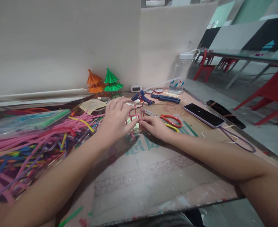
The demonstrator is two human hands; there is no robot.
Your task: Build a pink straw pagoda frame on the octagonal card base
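A small pink frame (133, 118) with thin upright posts stands on the cardboard between my hands; it seems to be made of pipe cleaners. My left hand (115, 118) arches over its left side, thumb and forefinger bent around it. From the right, my right hand (156, 127) pinches the frame's near right part with thumb and forefinger. Fingers hide much of the frame. A pale green piece (137, 126) shows inside or behind it. Just beyond lies a blue glue gun (141, 97). Scissors with red and yellow handles (170, 120) rest beside my right hand.
Pink and coloured pipe cleaners (58, 134) heap up at left under a clear plastic case (30, 121). Behind stand an orange model (95, 82), a green model (112, 82), and a small timer (136, 89). At right are a blue cutter (166, 98), water bottle (179, 74) and phone (203, 115).
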